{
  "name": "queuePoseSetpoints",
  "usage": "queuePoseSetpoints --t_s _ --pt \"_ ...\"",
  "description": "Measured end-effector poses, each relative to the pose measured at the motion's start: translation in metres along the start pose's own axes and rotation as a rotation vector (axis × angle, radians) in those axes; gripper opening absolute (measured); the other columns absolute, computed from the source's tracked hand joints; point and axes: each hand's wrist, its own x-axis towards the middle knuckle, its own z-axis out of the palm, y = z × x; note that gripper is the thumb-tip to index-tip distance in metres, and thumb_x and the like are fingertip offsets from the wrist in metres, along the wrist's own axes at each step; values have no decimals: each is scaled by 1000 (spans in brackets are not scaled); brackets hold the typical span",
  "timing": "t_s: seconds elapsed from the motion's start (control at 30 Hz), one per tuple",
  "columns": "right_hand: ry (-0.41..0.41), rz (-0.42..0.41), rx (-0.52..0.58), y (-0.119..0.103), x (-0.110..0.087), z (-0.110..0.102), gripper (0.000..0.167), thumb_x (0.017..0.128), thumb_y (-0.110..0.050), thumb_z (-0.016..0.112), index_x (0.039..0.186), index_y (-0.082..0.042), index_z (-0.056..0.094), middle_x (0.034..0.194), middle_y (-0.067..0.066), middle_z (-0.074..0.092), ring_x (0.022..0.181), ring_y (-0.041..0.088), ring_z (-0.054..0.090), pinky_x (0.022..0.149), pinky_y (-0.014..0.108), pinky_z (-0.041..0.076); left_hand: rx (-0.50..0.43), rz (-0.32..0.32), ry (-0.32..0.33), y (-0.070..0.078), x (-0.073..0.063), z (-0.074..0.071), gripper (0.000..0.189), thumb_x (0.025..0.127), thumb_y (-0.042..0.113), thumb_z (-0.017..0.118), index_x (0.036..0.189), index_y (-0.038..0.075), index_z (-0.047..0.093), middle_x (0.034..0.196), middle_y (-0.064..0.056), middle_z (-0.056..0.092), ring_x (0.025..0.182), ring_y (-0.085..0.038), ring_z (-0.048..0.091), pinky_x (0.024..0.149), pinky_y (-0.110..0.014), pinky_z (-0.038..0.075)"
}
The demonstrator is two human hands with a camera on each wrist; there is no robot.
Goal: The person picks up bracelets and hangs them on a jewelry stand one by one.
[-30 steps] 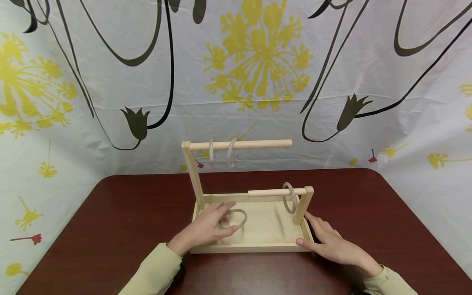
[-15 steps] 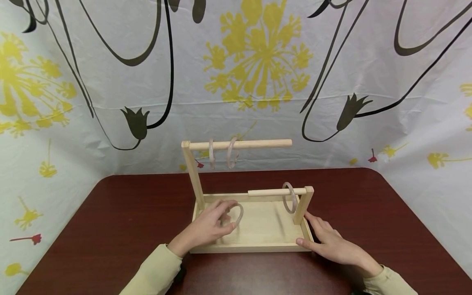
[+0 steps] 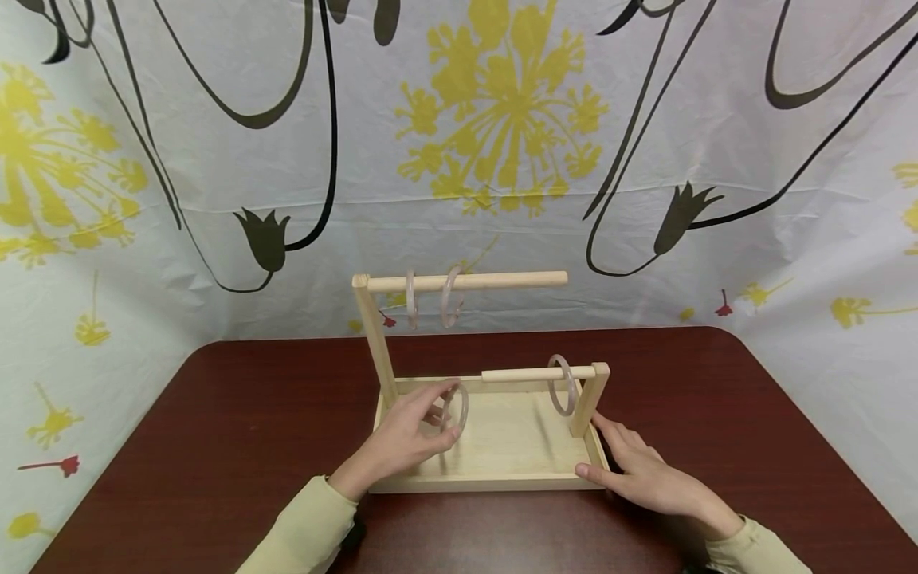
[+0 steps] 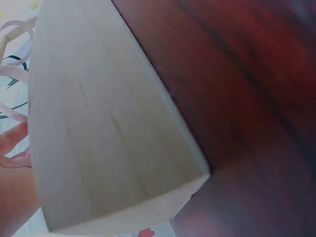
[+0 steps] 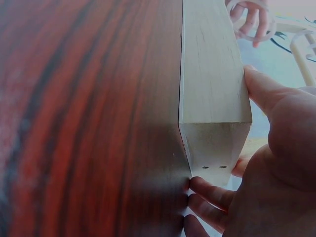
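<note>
My left hand (image 3: 405, 430) pinches a pale, translucent bangle (image 3: 464, 410) between thumb and fingertips. It holds the bangle roughly upright over the left part of a wooden tray stand (image 3: 502, 483). At the stand's front right corner rests my right hand (image 3: 649, 477), thumb on the rim and fingers along the outside of the right wall. Two similar bangles (image 3: 451, 297) hang on the high left peg (image 3: 519, 280). Another bangle (image 3: 566, 386) encircles the low right peg (image 3: 516, 375). In the left wrist view, the tray wall (image 4: 113, 108) hides much of the left hand.
The stand sits on a dark red wood-grain table (image 3: 237, 446). Behind it hangs a white cloth (image 3: 459, 231) printed with yellow flowers and dark stems. The left post (image 3: 378, 343) rises beside the left hand; a shorter right post (image 3: 590, 402) is near the right hand.
My left hand has lifted the bangle from low over the tray floor and tipped it upright. The right hand and the hanging bangles stay where they were.
</note>
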Motion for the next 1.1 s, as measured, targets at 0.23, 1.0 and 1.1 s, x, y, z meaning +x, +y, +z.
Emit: queuePoseSetpoints --t_s 0.23,1.0,1.1 --pt "-6 -1 2 0 0 0 83 93 -45 60 152 -3 21 143 29 36 130 52 30 89 71 29 -57 12 36 1 2 3 70 84 13 69 147 12 39 124 -9 54 95 -23 65 83 -29 52" --pt "0 -4 -8 1 2 0 81 93 -45 60 150 -1 24 141 29 38 129 52 32 91 69 30 -245 14 47 16 16 8 70 88 2 67 149 13 34 134 -13 47 123 -33 50 92 -38 48" --pt "3 -6 -6 1 1 0 81 93 -45 60 150 -1 24 141 29 37 129 52 32 91 69 30 -241 34 53 16 18 9 71 88 4 67 149 17 35 136 -9 46 125 -28 49 92 -34 48"
